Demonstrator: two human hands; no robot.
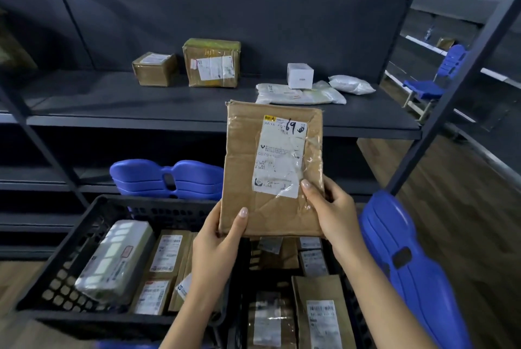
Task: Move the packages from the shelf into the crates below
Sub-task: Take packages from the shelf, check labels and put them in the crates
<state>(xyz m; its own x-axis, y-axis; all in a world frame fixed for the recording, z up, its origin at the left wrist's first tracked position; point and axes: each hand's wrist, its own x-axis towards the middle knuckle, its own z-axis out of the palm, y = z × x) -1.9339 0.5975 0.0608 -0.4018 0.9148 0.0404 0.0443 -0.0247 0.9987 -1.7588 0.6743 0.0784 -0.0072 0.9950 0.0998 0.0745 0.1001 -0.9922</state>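
A flat brown cardboard package (pixel 248 157) with a white label marked "69" is held upright above the crates. My left hand (pixel 222 238) grips its lower left corner and my right hand (pixel 329 213) grips its lower right edge. Below, a black crate (pixel 93 224) on the left holds several labelled parcels, and a second crate on the right holds brown envelopes (pixel 318 315). On the dark shelf (pixel 141 100) stand two brown boxes (pixel 211 64), a small white box (pixel 300 76) and white poly bags (pixel 293 93).
Blue plastic chairs are stacked behind the crates (pixel 169 179) and at the right (pixel 408 264). A shelf post (pixel 451 95) slants down on the right. More shelving runs along a wooden-floor aisle on the far right. A person stands behind the shelf at the top.
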